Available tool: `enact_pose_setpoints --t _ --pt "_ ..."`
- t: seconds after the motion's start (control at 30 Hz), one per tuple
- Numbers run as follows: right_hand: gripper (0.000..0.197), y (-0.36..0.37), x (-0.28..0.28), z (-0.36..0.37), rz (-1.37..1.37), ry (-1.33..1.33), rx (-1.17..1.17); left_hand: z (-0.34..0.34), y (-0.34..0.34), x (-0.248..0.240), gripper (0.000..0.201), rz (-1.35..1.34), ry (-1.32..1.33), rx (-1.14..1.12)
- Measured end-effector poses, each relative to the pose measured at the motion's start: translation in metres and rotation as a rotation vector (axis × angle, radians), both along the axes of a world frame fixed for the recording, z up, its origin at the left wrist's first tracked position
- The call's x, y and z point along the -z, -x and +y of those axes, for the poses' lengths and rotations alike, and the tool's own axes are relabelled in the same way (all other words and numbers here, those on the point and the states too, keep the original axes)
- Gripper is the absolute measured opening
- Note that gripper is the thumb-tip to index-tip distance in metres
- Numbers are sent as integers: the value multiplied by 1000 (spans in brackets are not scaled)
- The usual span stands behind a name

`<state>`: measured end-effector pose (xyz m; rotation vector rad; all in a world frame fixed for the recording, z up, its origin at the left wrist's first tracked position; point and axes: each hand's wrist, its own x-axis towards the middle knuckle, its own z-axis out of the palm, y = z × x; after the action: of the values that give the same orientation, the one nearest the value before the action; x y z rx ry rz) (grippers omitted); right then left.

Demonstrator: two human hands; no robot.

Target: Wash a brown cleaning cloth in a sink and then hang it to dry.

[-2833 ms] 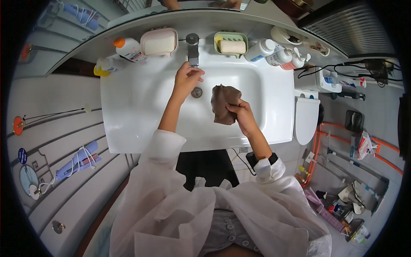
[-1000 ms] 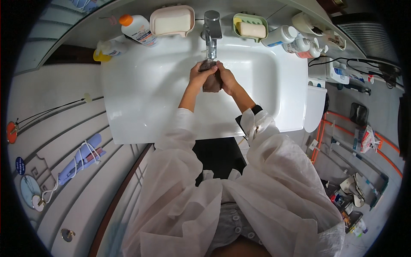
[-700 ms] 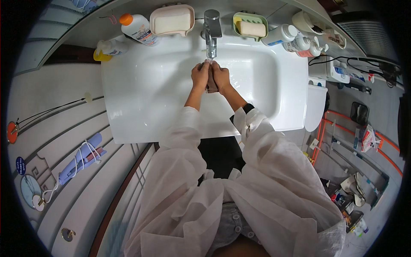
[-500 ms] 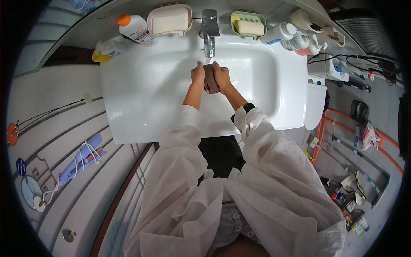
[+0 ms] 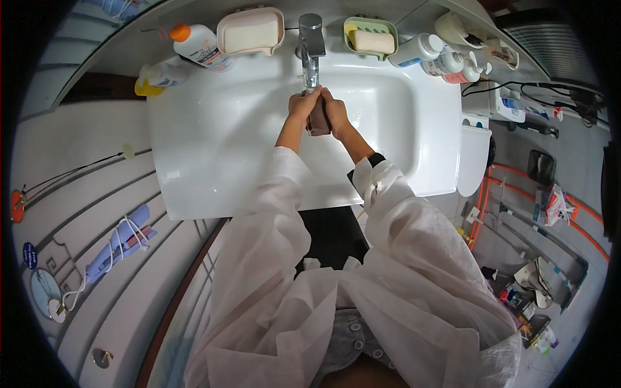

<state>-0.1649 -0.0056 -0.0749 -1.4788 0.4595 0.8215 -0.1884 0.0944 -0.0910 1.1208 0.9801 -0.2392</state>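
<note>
Advice: best keep the brown cloth (image 5: pixel 319 123) squarely below the faucet (image 5: pixel 310 48), gripped evenly | left hand (image 5: pixel 300 107): fingers curled on the cloth's left side, tips hidden | cloth: bunched between both hands' fingers, over the white sink (image 5: pixel 226 136) | right hand (image 5: pixel 336 114): fingers closed on the cloth's right side

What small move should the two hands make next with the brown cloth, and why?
Perhaps turn the brown cloth so its near end comes under the faucet: the left hand and right hand hold it between them at the faucet, while that end points away from it.
</note>
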Motion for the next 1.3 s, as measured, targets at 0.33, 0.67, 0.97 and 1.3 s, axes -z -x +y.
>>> enact_pose_setpoints --t 0.33,0.67,0.97,1.3 --pt "50 -8 1 16 -160 7 -114 17 -5 40 30 -109 453 -377" --pt "48 -8 -3 -10 -72 -5 -13 -14 -10 -20 32 -47 17 -70" --pt "46 -6 -76 -15 -534 -8 38 12 2 -11 24 -454 535 -370" --pt "26 -32 -90 51 -851 161 -156 4 7 -25 21 -425 640 -512"
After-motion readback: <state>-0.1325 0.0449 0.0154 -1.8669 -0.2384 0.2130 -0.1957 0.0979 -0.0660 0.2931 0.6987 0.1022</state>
